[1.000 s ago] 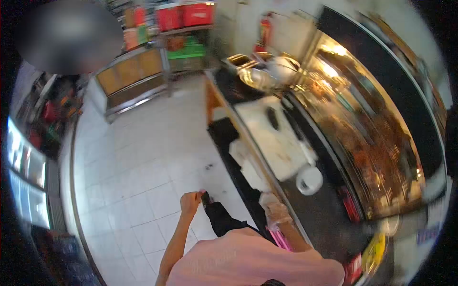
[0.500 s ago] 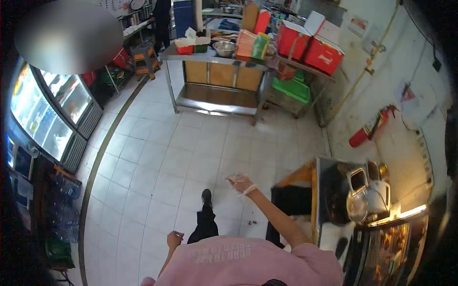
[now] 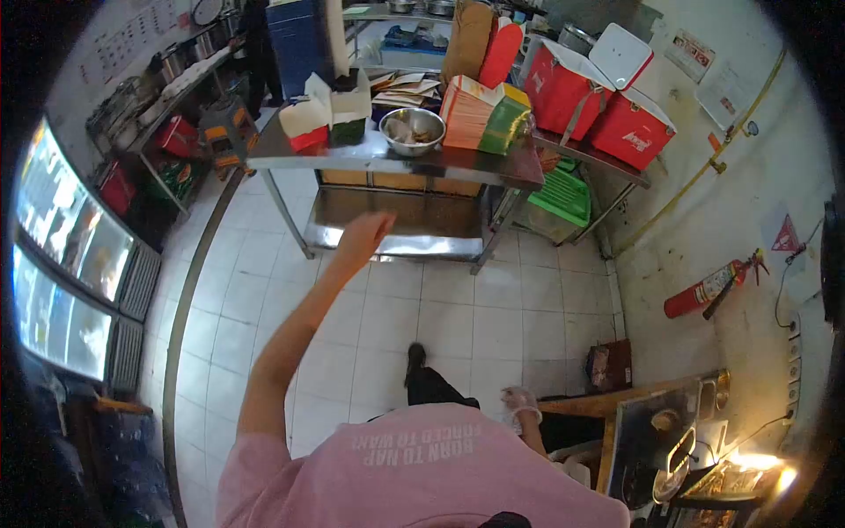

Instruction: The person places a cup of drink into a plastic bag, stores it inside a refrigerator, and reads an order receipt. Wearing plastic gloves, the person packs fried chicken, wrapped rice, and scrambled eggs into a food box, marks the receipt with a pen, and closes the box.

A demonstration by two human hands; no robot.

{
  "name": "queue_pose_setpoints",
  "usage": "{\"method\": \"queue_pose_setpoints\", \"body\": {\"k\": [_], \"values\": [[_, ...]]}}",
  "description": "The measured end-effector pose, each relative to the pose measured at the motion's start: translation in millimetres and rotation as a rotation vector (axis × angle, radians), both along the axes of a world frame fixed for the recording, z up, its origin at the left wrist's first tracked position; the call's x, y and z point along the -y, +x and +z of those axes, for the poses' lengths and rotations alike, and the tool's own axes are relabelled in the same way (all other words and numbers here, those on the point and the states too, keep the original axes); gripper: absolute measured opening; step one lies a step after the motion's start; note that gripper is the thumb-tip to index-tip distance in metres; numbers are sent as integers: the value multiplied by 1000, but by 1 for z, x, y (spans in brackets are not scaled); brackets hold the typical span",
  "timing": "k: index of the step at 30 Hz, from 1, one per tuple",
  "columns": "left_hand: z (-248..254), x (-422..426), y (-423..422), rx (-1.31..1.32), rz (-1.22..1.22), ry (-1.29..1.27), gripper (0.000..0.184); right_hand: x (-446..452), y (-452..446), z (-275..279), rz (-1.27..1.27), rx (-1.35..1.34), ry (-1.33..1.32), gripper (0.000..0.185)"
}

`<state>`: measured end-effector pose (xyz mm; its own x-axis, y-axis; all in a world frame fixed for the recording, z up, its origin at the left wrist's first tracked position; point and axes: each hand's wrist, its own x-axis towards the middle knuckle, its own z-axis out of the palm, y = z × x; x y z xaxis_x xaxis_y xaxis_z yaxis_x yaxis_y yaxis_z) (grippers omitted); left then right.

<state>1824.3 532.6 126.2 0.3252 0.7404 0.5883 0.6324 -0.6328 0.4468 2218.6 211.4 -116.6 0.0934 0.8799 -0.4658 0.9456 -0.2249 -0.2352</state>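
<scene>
My left hand (image 3: pixel 368 236) is bare and stretched forward over the floor, short of the steel table (image 3: pixel 387 165). Motion smears its fingers, and no object shows in it. A clear plastic glove covers my right hand (image 3: pixel 521 400), which hangs low by my side near the wood-edged stand at the right. The gloved fingers look loosely apart, with nothing visible in them. On the table stand a steel bowl (image 3: pixel 411 150) with some food in it, open boxes (image 3: pixel 308 138), and stacks of orange-pink packets (image 3: pixel 471 114) beside a green pack (image 3: pixel 505 125).
Red cooler boxes (image 3: pixel 629 132) sit on a side table at the right, above a green crate (image 3: pixel 562 199). A fire extinguisher (image 3: pixel 709 289) hangs on the right wall. Glass-door fridges (image 3: pixel 75 229) line the left. A lidded metal pot (image 3: pixel 673 471) is near the lit unit.
I have stepped closer to the steel table. My left hand has swung up and forward; my gloved right hand has dropped back toward my body. The leading foot has changed.
</scene>
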Motion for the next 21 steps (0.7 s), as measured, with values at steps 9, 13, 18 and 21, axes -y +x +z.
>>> {"method": "queue_pose_setpoints", "body": {"k": [9, 13, 18, 21], "values": [[118, -383, 151, -335, -470, 449, 48, -360, 23, 78, -59, -61, 614, 23], [112, -465, 187, -737, -543, 330, 73, -475, -18, 178, -62, -218, 563, 25], [107, -514, 203, -875, -804, 68, 66, -558, -57, 258, 57, -373, 871, 25], [109, -534, 207, -930, -1045, 64, 60, -597, -82, 299, 116, -300, 1071, 25]]}}
